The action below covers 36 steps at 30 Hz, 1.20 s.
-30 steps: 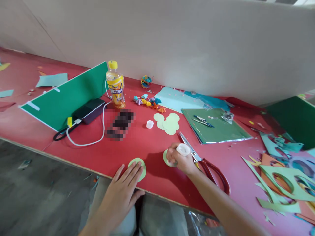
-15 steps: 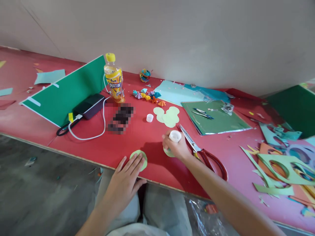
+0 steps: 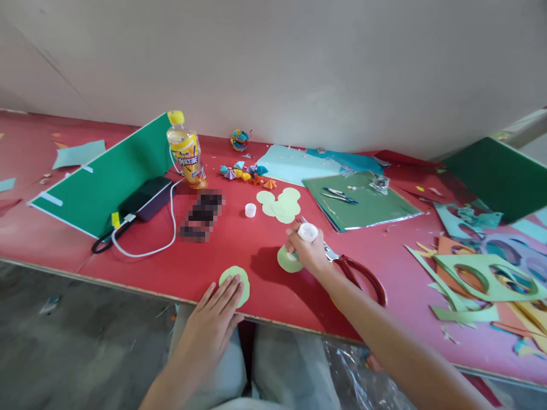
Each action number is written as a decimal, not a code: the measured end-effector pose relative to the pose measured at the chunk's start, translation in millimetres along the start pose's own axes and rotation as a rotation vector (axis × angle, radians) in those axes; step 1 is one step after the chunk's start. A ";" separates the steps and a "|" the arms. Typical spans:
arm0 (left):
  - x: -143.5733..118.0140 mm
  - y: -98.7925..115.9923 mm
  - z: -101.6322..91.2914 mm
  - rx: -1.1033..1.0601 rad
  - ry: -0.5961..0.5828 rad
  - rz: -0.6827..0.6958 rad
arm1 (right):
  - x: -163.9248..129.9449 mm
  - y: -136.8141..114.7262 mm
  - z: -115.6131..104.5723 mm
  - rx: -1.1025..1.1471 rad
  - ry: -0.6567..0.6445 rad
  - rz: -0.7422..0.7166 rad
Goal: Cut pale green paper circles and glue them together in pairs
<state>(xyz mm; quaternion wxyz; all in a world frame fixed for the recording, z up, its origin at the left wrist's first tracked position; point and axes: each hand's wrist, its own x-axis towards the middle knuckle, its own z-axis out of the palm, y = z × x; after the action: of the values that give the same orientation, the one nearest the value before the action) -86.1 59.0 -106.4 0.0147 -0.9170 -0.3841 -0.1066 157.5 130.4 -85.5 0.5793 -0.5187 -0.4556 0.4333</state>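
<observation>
Right hand [image 3: 308, 254] closed around a white glue stick [image 3: 307, 232], tip pressed onto a pale green paper circle [image 3: 287, 260]. Left hand [image 3: 212, 322] spread flat, fingertips pinning a second green circle [image 3: 235, 282] at the near edge of the red surface [image 3: 239, 245]. Red-handled scissors [image 3: 356, 274] just right of the glue hand; loose cap [image 3: 250, 210] and more circles [image 3: 282, 205] beyond. Unpinned glued circle likely to slide or lift with the stick.
</observation>
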 end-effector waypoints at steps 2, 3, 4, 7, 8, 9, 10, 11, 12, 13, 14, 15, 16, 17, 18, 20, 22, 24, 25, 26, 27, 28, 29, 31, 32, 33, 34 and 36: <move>-5.2 -5.4 -1.4 -0.056 0.042 0.030 | -2.0 0.0 -2.6 0.011 -0.036 0.017; -7.3 -8.8 -2.9 -0.096 0.065 0.037 | -2.6 0.0 -4.3 0.006 -0.036 0.024; -8.7 -12.4 -5.1 -0.139 0.084 0.035 | -2.3 -0.2 -6.2 -0.006 -0.017 0.025; -6.6 -21.6 -13.9 -0.258 0.124 0.017 | 1.9 -1.6 -12.0 -0.061 0.115 -0.005; -4.0 -23.7 -17.0 -0.286 0.137 0.014 | 3.0 -2.5 -13.2 -0.076 0.145 -0.012; -0.8 -25.1 -19.7 -0.305 0.157 0.010 | 3.3 -3.5 -13.9 -0.084 0.154 -0.014; 2.8 -26.0 -21.9 -0.318 0.180 0.005 | 2.8 -4.6 -14.2 -0.090 0.154 -0.013; 6.4 -26.3 -23.5 -0.323 0.212 -0.004 | 1.9 -5.5 -14.0 -0.093 0.146 -0.008; 10.0 -26.0 -24.2 -0.320 0.247 -0.018 | 1.1 -6.2 -13.9 -0.090 0.137 -0.003; 13.3 -25.3 -24.2 -0.311 0.282 -0.034 | 1.2 -6.5 -13.9 -0.084 0.134 0.001; 16.3 -24.1 -23.5 -0.298 0.309 -0.051 | 2.6 -6.5 -14.4 -0.077 0.142 0.001; 19.0 -22.5 -22.4 -0.284 0.327 -0.066 | 5.5 -6.2 -15.5 -0.069 0.162 -0.003; 21.3 -20.6 -20.9 -0.272 0.328 -0.081 | 9.6 -5.8 -17.2 -0.064 0.190 -0.011; 23.0 -18.5 -19.4 -0.263 0.317 -0.092 | 14.1 -5.3 -19.2 -0.060 0.220 -0.019; 24.3 -16.5 -18.0 -0.259 0.299 -0.095 | 18.1 -4.9 -21.4 -0.057 0.248 -0.025; 25.1 -13.4 -15.8 -0.265 0.266 -0.085 | 20.9 -4.8 -25.4 -0.053 0.280 -0.030; 24.3 -12.7 -14.3 -0.279 0.261 -0.079 | 13.7 -5.4 -28.0 -0.056 0.268 -0.023; 23.0 -14.1 -13.0 -0.291 0.286 -0.097 | -1.1 -6.7 -29.8 -0.069 0.226 -0.008; 22.7 -15.3 -12.5 -0.298 0.300 -0.114 | -9.1 -7.9 -31.0 -0.066 0.204 0.002; 22.6 -16.4 -12.1 -0.308 0.315 -0.134 | -15.9 -9.9 -32.9 -0.039 0.191 0.009; 22.9 -17.4 -12.0 -0.324 0.327 -0.157 | -20.8 -12.8 -35.8 0.008 0.192 0.007; 23.4 -18.2 -12.3 -0.350 0.332 -0.184 | -23.0 -16.9 -40.0 0.076 0.204 -0.005; 24.2 -18.8 -13.2 -0.386 0.333 -0.211 | -22.3 -22.0 -45.6 0.153 0.225 -0.031; 26.3 -19.1 -16.3 -0.466 0.327 -0.258 | -12.5 -34.1 -61.6 0.286 0.272 -0.112; 27.8 -18.9 -18.6 -0.493 0.323 -0.271 | -4.5 -40.1 -71.8 0.319 0.287 -0.158; 29.7 -18.2 -21.1 -0.504 0.325 -0.273 | 4.8 -45.3 -83.2 0.349 0.300 -0.188; 32.5 -17.0 -23.6 -0.494 0.340 -0.260 | 14.4 -49.1 -95.4 0.359 0.320 -0.195; 41.9 -12.7 -27.3 -0.429 0.399 -0.201 | 32.4 -51.1 -119.8 0.360 0.350 -0.162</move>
<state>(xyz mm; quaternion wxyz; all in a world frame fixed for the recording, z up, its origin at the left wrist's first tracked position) -71.4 94.4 -71.8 -0.1150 -0.8175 -0.4311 -0.3641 282.8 132.9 -37.6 0.7651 -0.4363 -0.3041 0.3630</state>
